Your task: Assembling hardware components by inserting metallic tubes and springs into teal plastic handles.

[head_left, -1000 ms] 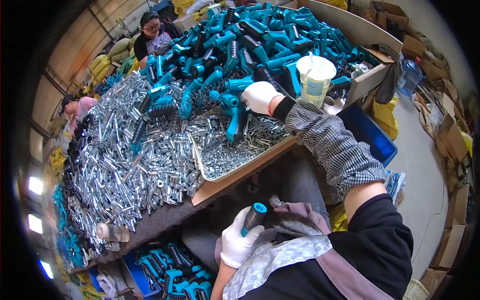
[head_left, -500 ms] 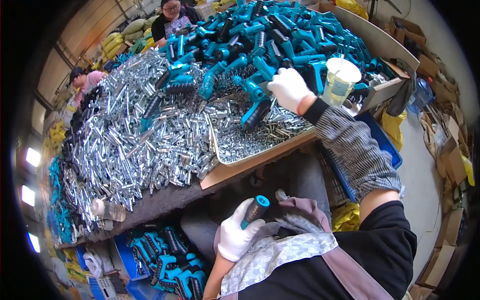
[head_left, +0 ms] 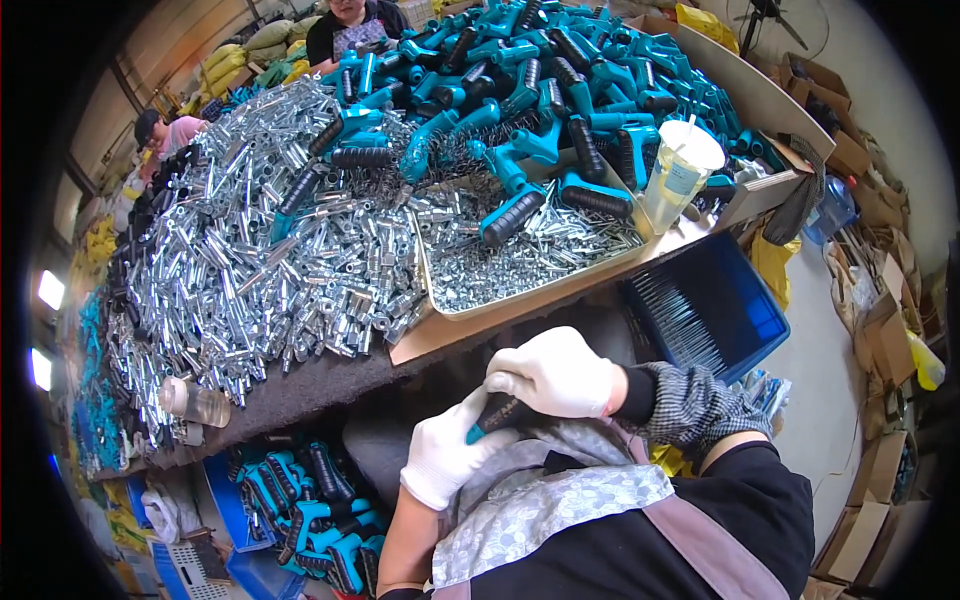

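Note:
In front of my lap, my white-gloved left hand (head_left: 446, 448) is wrapped round a teal tool handle with a black grip (head_left: 498, 412), held tilted. My right hand (head_left: 562, 372), also in a white glove, meets its upper end with fingers closed together. Whatever those fingers pinch is hidden. Beyond them on the table lies a shallow tray (head_left: 470, 313) of small metal parts, with several teal-and-black handles resting on it, one of them a black-ribbed handle (head_left: 512, 217).
Loose metal fittings (head_left: 260, 250) heap up at left, teal handles (head_left: 520, 60) behind. A lidded plastic cup (head_left: 680, 175) stands right of the tray, a clear jar (head_left: 195, 402) at the table's left edge. A blue crate (head_left: 755, 300) sits below right; more handles (head_left: 320, 510) lie below left. Two people are beyond.
My right hand has come back from the teal handles by the tray to the handle in my left hand. The handle's open teal end, visible before, is now covered.

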The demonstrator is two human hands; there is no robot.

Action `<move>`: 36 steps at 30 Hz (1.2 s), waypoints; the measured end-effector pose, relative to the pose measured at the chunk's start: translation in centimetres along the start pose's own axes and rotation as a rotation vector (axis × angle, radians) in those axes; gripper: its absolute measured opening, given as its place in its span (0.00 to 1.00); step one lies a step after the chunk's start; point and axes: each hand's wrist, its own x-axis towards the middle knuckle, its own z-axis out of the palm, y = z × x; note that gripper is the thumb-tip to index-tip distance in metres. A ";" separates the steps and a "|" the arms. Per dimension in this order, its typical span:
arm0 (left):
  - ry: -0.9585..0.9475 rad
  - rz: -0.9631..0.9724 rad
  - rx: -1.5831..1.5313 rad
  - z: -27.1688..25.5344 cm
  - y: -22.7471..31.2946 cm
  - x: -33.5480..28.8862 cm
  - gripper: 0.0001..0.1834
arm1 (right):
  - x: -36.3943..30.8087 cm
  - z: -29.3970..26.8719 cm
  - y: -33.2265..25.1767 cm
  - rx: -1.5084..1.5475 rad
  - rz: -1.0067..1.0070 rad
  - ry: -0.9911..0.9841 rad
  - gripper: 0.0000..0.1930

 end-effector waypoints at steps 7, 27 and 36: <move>0.235 -0.012 -0.239 0.2 -0.4 -1.4 0.33 | 4.7 -5.7 6.7 -0.208 -0.018 0.249 0.18; 0.197 -0.074 -0.152 -1.9 -1.1 -2.9 0.32 | -3.2 -2.3 1.1 1.354 0.548 -0.013 0.30; 0.010 0.044 0.190 -4.7 -1.4 -4.5 0.32 | -0.9 -2.3 0.9 0.811 0.313 -0.497 0.25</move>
